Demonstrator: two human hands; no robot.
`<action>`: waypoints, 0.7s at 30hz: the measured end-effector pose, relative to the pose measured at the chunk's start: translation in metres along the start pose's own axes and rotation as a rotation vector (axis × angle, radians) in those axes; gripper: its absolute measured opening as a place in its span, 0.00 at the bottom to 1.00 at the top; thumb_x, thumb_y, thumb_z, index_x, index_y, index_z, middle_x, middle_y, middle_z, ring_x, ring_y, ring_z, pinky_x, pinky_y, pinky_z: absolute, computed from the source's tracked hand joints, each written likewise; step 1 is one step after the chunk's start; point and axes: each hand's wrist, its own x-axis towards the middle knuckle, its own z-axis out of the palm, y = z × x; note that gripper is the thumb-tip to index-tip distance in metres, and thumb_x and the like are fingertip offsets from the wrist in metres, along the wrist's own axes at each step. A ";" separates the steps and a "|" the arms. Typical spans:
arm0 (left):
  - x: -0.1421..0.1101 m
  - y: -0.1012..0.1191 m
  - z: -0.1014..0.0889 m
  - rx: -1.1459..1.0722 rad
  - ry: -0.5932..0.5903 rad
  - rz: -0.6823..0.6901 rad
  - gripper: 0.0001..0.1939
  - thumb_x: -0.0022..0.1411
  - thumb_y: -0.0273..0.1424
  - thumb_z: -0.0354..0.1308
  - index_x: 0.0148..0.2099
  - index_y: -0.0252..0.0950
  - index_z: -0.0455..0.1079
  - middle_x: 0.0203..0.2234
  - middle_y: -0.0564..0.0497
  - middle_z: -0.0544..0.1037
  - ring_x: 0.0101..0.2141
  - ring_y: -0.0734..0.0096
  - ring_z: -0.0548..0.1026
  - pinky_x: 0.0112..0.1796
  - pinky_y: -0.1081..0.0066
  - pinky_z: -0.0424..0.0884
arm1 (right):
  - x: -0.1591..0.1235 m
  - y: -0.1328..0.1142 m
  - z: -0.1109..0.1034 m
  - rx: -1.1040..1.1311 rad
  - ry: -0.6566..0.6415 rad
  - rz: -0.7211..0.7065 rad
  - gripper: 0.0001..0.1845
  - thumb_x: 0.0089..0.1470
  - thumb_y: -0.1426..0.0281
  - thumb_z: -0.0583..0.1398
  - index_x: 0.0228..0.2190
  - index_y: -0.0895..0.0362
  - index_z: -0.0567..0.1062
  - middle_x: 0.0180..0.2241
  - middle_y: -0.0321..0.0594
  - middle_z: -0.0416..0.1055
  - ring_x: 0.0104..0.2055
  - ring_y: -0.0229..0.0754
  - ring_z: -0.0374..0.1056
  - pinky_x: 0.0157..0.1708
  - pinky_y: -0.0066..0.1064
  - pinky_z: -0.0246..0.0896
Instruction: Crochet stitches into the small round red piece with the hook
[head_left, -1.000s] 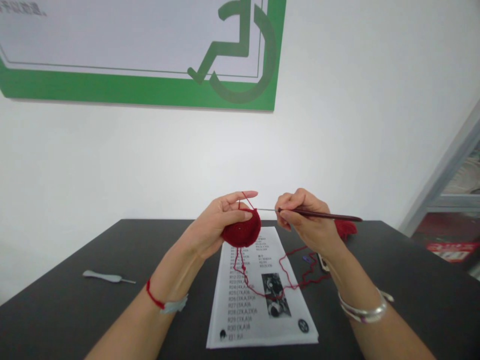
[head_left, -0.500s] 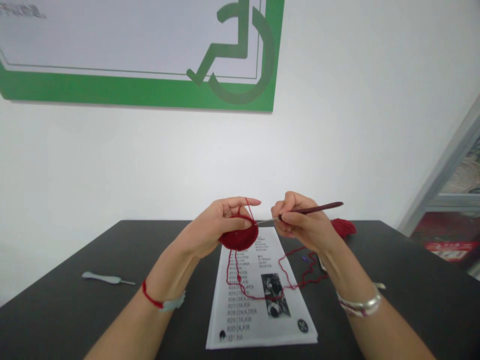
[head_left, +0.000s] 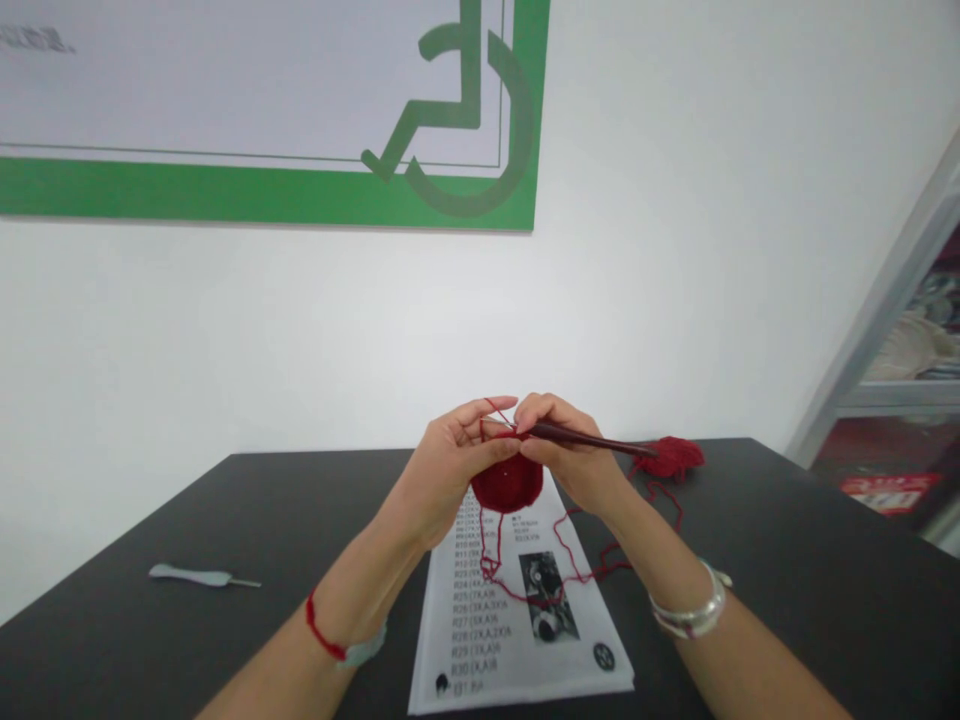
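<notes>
My left hand (head_left: 448, 458) holds a round dark red crocheted piece (head_left: 507, 486) against its fingers, with red yarn looped over the raised forefinger. My right hand (head_left: 564, 450) pinches a crochet hook with a dark wooden handle (head_left: 592, 438). Its tip is hidden between my hands, right at the top edge of the piece. Red yarn trails from the piece across a printed pattern sheet (head_left: 510, 640) and up to a loose red yarn bundle (head_left: 671, 457) behind my right hand.
A second crochet hook with a pale grey handle (head_left: 201, 576) lies on the black table (head_left: 757, 560) to the left. A green-bordered sign (head_left: 262, 190) hangs on the white wall ahead. A metal shelf unit (head_left: 892, 400) stands at the right.
My hands have come closer together, and the hook's handle has swung from pointing up to the right down to nearly level. Its tip has moved in to the piece. The view has shifted slightly.
</notes>
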 end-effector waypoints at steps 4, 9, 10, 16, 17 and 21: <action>0.001 0.002 -0.003 0.000 -0.065 -0.047 0.18 0.48 0.24 0.69 0.43 0.34 0.75 0.27 0.52 0.79 0.27 0.77 0.74 0.30 0.77 0.66 | 0.000 -0.007 -0.002 0.049 0.018 0.033 0.08 0.46 0.71 0.68 0.30 0.52 0.74 0.29 0.33 0.68 0.31 0.36 0.61 0.28 0.28 0.55; 0.000 0.011 -0.008 0.027 -0.104 -0.037 0.12 0.49 0.23 0.68 0.39 0.33 0.78 0.22 0.55 0.77 0.24 0.80 0.71 0.29 0.79 0.65 | 0.002 -0.013 0.000 0.288 0.047 0.089 0.10 0.42 0.72 0.70 0.25 0.53 0.74 0.25 0.31 0.67 0.28 0.34 0.60 0.28 0.27 0.55; 0.000 0.012 -0.009 0.024 -0.111 -0.037 0.11 0.50 0.24 0.68 0.39 0.33 0.78 0.21 0.55 0.76 0.23 0.82 0.70 0.28 0.79 0.64 | 0.002 -0.013 0.001 0.331 0.039 0.099 0.10 0.42 0.72 0.70 0.24 0.54 0.73 0.24 0.30 0.66 0.27 0.34 0.59 0.28 0.26 0.54; 0.003 0.010 -0.014 -0.071 -0.147 -0.170 0.19 0.46 0.29 0.71 0.43 0.34 0.78 0.25 0.52 0.78 0.26 0.76 0.73 0.31 0.76 0.67 | 0.002 -0.013 0.002 0.454 -0.003 0.105 0.10 0.42 0.74 0.70 0.23 0.54 0.73 0.24 0.30 0.67 0.28 0.34 0.62 0.29 0.26 0.55; 0.004 0.008 -0.015 -0.083 -0.152 -0.184 0.20 0.45 0.29 0.72 0.44 0.34 0.78 0.25 0.51 0.78 0.27 0.75 0.74 0.32 0.75 0.67 | 0.002 -0.012 0.002 0.438 0.001 0.095 0.10 0.42 0.74 0.70 0.24 0.54 0.73 0.25 0.30 0.68 0.28 0.34 0.62 0.29 0.26 0.56; 0.004 0.005 -0.012 -0.017 -0.121 -0.113 0.21 0.47 0.28 0.70 0.47 0.34 0.76 0.25 0.53 0.77 0.25 0.78 0.72 0.29 0.77 0.65 | 0.001 -0.010 -0.001 0.238 0.005 0.039 0.08 0.45 0.74 0.69 0.26 0.53 0.75 0.28 0.32 0.71 0.31 0.35 0.64 0.32 0.28 0.57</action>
